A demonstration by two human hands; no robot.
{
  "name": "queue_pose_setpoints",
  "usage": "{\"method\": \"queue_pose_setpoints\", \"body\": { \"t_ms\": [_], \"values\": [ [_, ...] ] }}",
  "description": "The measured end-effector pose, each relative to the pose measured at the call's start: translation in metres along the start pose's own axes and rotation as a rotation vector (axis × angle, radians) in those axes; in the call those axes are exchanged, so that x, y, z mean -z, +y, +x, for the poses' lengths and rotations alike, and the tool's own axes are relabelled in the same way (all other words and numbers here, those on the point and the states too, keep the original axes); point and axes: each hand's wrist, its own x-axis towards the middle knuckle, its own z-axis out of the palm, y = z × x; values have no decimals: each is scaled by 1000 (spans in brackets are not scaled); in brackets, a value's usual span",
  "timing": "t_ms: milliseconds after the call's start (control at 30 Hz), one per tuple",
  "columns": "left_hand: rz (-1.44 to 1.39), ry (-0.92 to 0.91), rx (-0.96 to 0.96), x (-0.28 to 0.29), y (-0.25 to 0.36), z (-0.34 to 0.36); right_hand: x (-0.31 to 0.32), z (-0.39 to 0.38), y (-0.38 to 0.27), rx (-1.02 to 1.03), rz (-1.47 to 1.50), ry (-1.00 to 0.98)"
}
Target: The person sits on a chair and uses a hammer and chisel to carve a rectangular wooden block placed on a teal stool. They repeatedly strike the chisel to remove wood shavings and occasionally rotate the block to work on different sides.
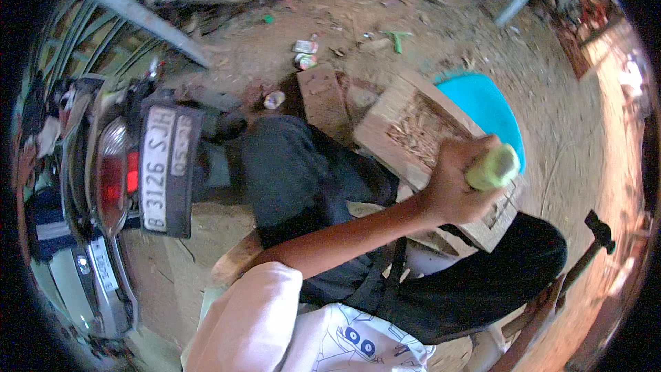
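Note:
My left hand (pixel 458 182) is closed in a fist round the thick, pale green handle of a chisel (pixel 497 167). The blade is hidden below the fist. Under it lies a thick wooden block (pixel 389 114) with a rectangular hollow, where loose wood chips (pixel 416 131) have gathered. Far out at the lower right, my right hand (pixel 553 295) grips the handle of a hammer (pixel 585 258). The hammer's dark head is raised, well apart from the chisel. The right fingers show only in part and look blurred. My legs in dark trousers (pixel 454 293) flank the block.
A turquoise plastic seat or panel (pixel 489 107) is behind the block. Beyond my left knee lies a brown board (pixel 323 100), with small containers (pixel 305 53) on the dirt floor. A motorcycle's rear (pixel 113 172) stands close on the left. A green object (pixel 397 41) lies farther off.

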Motion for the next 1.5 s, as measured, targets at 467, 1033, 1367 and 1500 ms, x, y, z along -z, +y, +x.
{"method": "queue_pose_setpoints", "body": {
  "t_ms": [467, 1033, 1367, 1500],
  "values": [
    [-87, -53, -26, -19, -1, 7, -45, -43, -288, 95, 645, 223],
    [22, -61, -94, -27, 4, 2, -91, -66, -282, 347, 111, -6],
    [50, -78, -135, -31, 2, 1, -92, -72, -251, 581, 151, -23],
    [93, -58, -85, -27, 1, 4, -87, -55, -240, 386, -217, -60]
  ]
}}
